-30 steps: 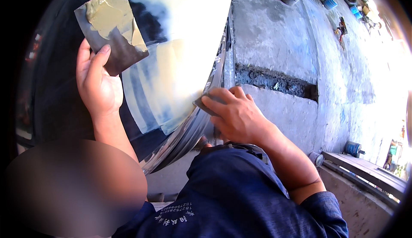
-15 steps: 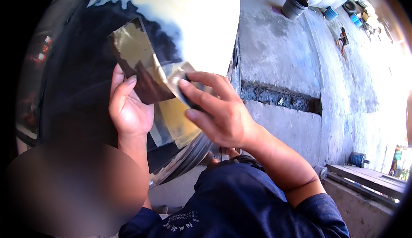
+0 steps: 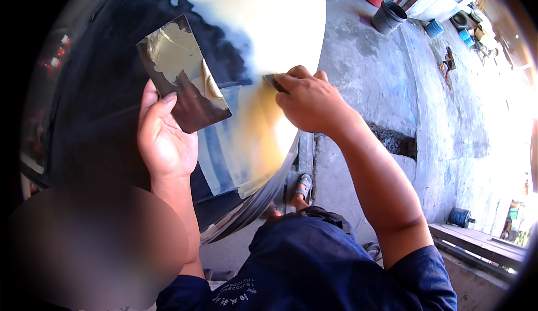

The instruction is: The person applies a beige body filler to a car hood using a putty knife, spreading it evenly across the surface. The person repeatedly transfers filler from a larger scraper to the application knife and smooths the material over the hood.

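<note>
Concrete floor fills upper R, and dark panel at L looks part-coated w/ pale filler, some uncoated, as our L hand grips a filler-laden plate upper L, R hand gripping a spreader nr ctr.

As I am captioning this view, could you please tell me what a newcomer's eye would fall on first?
A dark plate smeared with beige paste, held up left of centre by the left hand, stands out first. Next comes the dark curved panel behind it, with its pale coating brightest toward the top. The right hand holds a small dark tool near the panel's right edge.
</note>
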Demonstrator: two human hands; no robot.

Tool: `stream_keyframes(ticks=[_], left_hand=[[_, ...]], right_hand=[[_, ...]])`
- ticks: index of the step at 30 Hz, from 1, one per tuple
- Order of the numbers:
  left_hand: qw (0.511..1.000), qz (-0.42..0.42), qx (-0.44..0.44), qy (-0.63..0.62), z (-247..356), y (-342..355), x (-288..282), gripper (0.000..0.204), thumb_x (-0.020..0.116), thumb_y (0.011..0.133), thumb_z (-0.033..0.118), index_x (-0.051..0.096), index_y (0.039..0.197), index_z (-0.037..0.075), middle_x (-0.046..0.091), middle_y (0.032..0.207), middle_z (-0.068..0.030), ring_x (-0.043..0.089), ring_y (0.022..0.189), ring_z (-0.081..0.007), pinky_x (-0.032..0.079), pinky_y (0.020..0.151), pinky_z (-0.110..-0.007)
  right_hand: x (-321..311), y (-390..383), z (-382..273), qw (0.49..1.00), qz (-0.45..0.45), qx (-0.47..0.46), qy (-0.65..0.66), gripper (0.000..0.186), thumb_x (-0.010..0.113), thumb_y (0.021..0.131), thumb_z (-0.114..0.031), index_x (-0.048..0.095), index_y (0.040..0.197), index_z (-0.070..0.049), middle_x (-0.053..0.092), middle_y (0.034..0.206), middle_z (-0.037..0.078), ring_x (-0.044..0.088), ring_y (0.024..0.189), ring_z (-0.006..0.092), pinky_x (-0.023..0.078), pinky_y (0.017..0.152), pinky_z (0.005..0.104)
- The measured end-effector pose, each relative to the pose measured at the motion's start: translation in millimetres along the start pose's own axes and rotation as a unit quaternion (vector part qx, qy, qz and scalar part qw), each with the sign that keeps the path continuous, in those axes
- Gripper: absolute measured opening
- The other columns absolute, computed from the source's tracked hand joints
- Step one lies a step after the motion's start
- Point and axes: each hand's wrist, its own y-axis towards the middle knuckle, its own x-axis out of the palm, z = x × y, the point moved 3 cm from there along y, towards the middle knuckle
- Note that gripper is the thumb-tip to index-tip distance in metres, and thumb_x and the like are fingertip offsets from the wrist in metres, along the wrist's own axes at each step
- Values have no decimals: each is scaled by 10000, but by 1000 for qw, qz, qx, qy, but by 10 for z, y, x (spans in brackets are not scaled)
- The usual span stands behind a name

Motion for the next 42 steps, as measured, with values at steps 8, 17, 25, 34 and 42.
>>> stream_keyframes(ticks=[8,17,25,34,42], left_hand=[[1000,17,1,-1,-13,4,44,432,457,918,64,469,1342,-19,601,1246,-100,573,1172,-201,413,1050,-364],[1000,-22,-13,-7,-39,23,15,425,460,914,65,498,1329,-17,620,1239,-106,597,1148,-207,442,1036,-370],[1000,-10,-19,22,-65,35,3,454,475,905,72,492,1351,-13,616,1255,-111,592,1162,-216,442,1040,-370],[999,18,-5,48,-41,12,-19,477,474,898,66,474,1368,-15,591,1280,-126,579,1172,-218,443,1034,-380],[999,13,-5,44,-42,29,22,497,460,901,62,443,1391,-20,572,1294,-128,564,1182,-220,430,1041,-392]], right_hand=[[37,-401,-221,996,-50,-65,-23,455,504,915,-216,566,1359,-136,539,1348,97,526,1144,383,460,959,476],[375,-1047,-90,994,-41,-96,13,469,569,882,-174,554,1349,-139,508,1331,86,483,1125,355,437,938,482],[720,-1438,12,991,18,-129,34,498,629,857,-189,546,1347,-166,455,1378,87,452,1168,361,441,940,496],[266,-779,401,996,84,-23,7,463,525,930,-265,538,1373,-130,490,1401,117,488,1210,391,417,1018,520],[106,179,443,997,9,-67,-29,464,486,939,-276,568,1361,-105,522,1411,126,488,1250,334,386,1051,426]])
